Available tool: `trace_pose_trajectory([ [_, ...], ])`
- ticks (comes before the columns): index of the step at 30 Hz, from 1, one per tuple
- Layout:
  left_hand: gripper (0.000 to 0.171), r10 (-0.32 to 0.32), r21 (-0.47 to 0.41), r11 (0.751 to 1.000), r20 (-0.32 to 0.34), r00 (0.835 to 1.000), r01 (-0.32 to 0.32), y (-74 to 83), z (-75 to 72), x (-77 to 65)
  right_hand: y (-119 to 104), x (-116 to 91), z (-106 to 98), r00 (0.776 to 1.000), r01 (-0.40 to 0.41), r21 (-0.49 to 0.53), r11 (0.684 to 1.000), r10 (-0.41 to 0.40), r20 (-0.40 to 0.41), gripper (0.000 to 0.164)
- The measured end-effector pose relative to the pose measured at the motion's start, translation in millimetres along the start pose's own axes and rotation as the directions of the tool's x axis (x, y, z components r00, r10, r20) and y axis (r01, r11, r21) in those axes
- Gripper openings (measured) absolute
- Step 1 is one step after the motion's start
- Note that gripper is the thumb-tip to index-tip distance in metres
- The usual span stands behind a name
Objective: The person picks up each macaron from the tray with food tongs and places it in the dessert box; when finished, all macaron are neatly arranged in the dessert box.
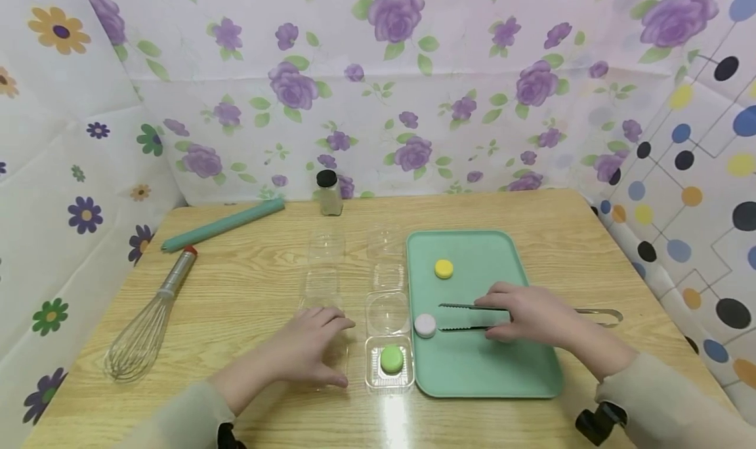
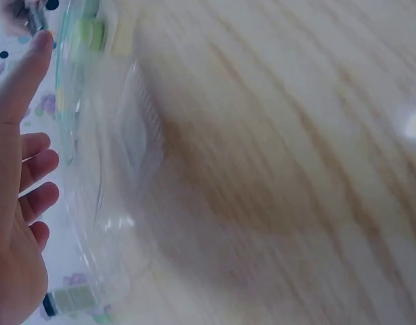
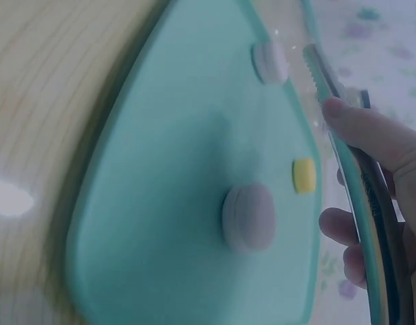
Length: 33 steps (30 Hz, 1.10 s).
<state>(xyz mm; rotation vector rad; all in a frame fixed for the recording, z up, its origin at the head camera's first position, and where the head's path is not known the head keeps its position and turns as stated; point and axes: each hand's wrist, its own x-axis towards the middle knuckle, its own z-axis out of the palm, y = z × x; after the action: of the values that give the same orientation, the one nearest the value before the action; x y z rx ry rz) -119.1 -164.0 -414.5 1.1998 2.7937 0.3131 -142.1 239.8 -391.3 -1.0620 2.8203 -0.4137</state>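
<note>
My right hand [image 1: 534, 314] holds metal tongs [image 1: 469, 306] with serrated tips over a green tray [image 1: 472, 373]. The tong arms are spread apart, their tips just right of a pale lilac macaron [image 1: 424, 325]. A yellow macaron [image 1: 443, 269] lies farther back on the tray. Another pale macaron [image 3: 249, 217] shows in the right wrist view, hidden in the head view. Beside the tray, a green macaron [image 1: 392, 359] sits in the near compartment of a clear plastic box [image 1: 386, 314]. My left hand [image 1: 310, 350], fingers extended and thumb apart, is over a second clear box [image 1: 321, 281], partly covering it.
A whisk [image 1: 142, 331] lies at the left of the wooden table [image 1: 254, 304]. Behind it is a rolled green mat or stick [image 1: 224, 224]. A small jar with a black lid [image 1: 329, 196] stands at the back edge. Patterned cloth [image 1: 354, 107] surrounds the table.
</note>
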Motion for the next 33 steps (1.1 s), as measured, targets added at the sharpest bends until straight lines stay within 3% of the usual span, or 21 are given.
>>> trace_pose_trajectory([
  [7, 0.087, -0.042, -0.034, 0.999, 0.014, 0.999, 0.042, -9.3, -9.4, -8.1, 10, -10, 1, 0.999, -0.046, 0.005, 0.999, 0.046, -0.002, 0.045],
  [13, 0.087, -0.083, -0.045, 0.995, 0.011, 0.996, 0.084, -15.4, -10.4, -15.5, 19, -17, -1, 0.995, -0.096, 0.021, 0.995, 0.096, 0.003, 0.049],
  [17, 0.087, -0.091, -0.051, 0.994, 0.034, 0.995, 0.093, -17.7, -8.4, -20.5, 25, -23, -2, 0.996, -0.088, 0.007, 0.996, 0.088, -0.006, 0.047],
  [24, 0.088, -0.085, -0.033, 0.996, 0.047, 0.995, 0.086, -22.1, 0.1, -29.8, 37, -34, -3, 0.994, -0.107, -0.006, 0.994, 0.107, 0.012, 0.048],
  [33, 0.084, -0.059, -0.029, 0.998, 0.034, 0.998, 0.060, -24.9, 3.4, -31.8, 46, -48, -3, 0.991, -0.124, -0.033, 0.992, 0.126, 0.051, 0.048],
])
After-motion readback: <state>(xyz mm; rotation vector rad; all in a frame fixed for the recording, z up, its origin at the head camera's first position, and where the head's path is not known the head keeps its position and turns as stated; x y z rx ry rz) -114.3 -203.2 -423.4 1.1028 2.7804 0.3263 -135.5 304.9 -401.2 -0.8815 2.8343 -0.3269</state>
